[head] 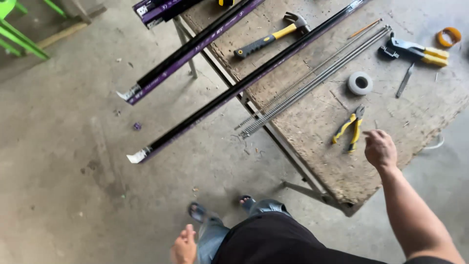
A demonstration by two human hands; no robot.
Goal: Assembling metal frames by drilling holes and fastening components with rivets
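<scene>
A worn chipboard surface [317, 122] on a thin metal frame stands on a stained grey concrete floor [73, 161]; green plastic furniture legs [19, 34] show at the upper left corner.

The right hand [380, 149] hangs over the near part of the surface, its fingers [367, 135] loosely curled and holding nothing, just beside the yellow-handled pliers [348, 130]. The pliers lie flat on the surface, long axis running from lower left to upper right, the jaws pointing up and away toward the roll of white tape [360, 83], the handles spread slightly toward the near edge. The left hand [184, 247] hangs low beside the leg, empty, fingers loosely bent.

Two long black tubes in purple sleeves [234, 90] lie diagonally, overhanging the surface at the lower left with white end caps; the purple strips carry small pale print along their length. Beside them lie thin threaded metal rods [312, 80]. Farther off rest a hammer with a black and yellow grip [271, 36], a yellow-handled rivet tool [415, 50] and an orange tape ring [449, 36].
</scene>
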